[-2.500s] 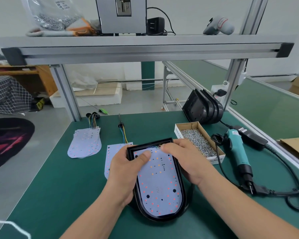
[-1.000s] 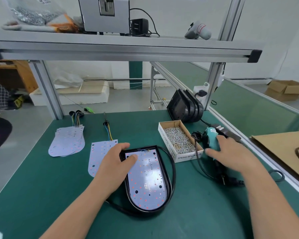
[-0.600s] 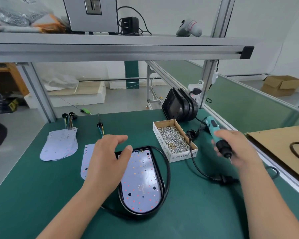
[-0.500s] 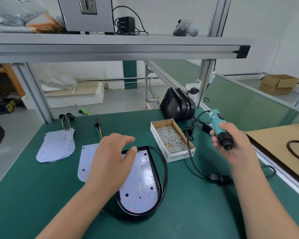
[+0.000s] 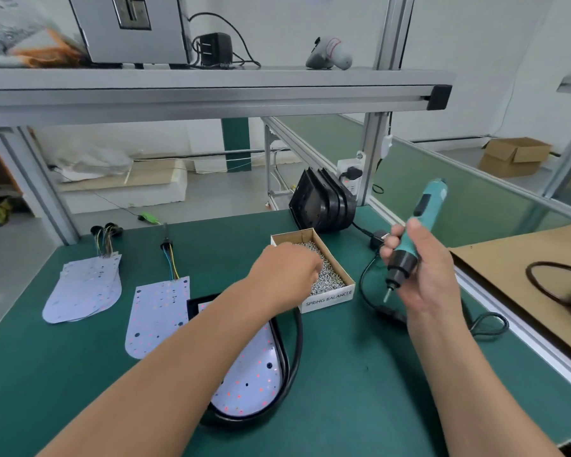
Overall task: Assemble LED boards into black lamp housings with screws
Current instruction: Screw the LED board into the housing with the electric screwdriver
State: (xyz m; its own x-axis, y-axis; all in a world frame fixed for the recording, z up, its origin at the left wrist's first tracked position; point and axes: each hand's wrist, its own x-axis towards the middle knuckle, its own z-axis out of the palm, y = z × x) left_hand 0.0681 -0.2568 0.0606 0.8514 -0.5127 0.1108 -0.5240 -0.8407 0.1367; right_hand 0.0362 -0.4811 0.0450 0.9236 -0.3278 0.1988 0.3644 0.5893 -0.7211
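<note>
Screw box [image 5: 328,296] right of lamp housing [image 5: 193,310]

A white LED board [image 5: 251,384] is seated in a black lamp housing [image 5: 193,306] laid flat, with loose boards [image 5: 159,311] spread to its left and spare housings [image 5: 323,206] stood on edge farther back. Silver screws [image 5: 330,280] are heaped in a cardboard box [image 5: 327,300] just beside it.

The left hand's [image 5: 287,268] fingers are hidden inside the screw box [image 5: 327,300]; whether they pinch a screw is unclear. Its forearm covers much of the LED board [image 5: 251,380] and housing [image 5: 192,308]. The right hand [image 5: 426,278] hides part of the screwdriver [image 5: 426,202]. A blurred black loop [image 5: 529,280] is cut off at right.
</note>
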